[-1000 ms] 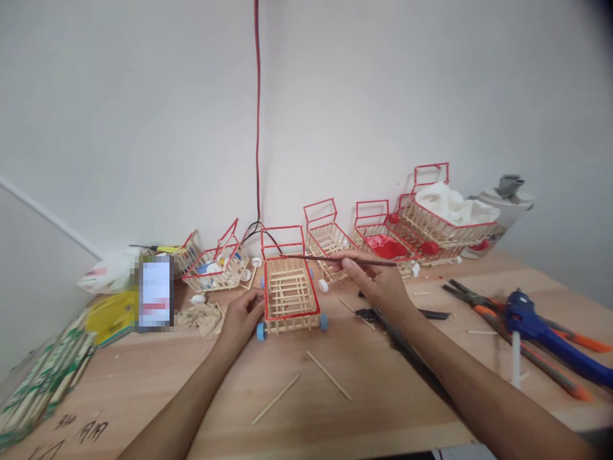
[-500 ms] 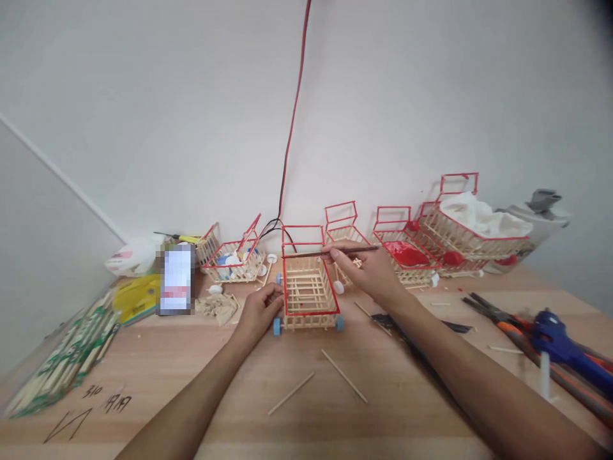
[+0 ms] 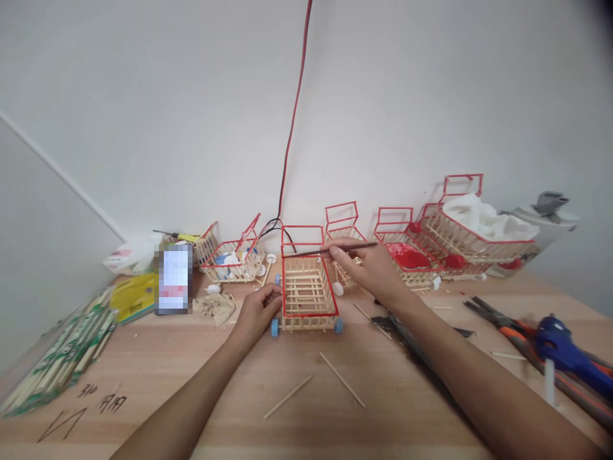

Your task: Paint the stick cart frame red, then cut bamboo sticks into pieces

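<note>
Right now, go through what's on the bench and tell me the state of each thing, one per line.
Cart: upright on blue wheels, rim painted red, empty.
Left hand: gripping the cart's left side.
Right hand: holding the brush.
Brush: level, tip at the cart's back rim.
Far-right cart: stuffed with white plastic.
Glue gun: lying on its side.
Two loose sticks: flat on the table.

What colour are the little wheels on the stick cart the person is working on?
Light blue, seen best in the head view: the wheels sit under the cart.
</note>
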### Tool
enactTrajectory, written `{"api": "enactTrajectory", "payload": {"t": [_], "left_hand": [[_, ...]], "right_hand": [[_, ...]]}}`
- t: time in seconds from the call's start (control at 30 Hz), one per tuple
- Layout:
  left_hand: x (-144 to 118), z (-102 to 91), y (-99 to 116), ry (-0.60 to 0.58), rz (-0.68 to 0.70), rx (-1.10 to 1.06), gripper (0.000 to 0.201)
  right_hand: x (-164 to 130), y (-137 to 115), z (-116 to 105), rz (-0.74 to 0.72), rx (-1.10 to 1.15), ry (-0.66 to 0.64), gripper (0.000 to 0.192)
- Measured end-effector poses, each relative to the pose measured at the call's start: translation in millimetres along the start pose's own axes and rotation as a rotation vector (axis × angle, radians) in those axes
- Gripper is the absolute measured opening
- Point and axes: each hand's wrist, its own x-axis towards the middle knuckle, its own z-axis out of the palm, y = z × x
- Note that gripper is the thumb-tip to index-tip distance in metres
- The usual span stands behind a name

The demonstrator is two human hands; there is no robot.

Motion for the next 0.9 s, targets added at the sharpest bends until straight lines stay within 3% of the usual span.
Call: {"api": "enactTrajectory", "payload": {"t": [0.53, 0.73, 0.9], "left_hand": [[1, 0.4, 0, 0.01, -0.018, 0.018, 0.016], [1, 0.9, 3, 0.015, -0.022, 0.019, 0.015], [0, 1.3, 1, 0.009, -0.02, -0.007, 0.016]], "right_hand": [[5, -9, -7, -0.088, -0.051, 0.022, 0.024], [5, -14, -6, -0.08, -0.028, -0.048, 0.023], [4, -16, -11, -0.074, -0.042, 0.022, 0.022]]}}
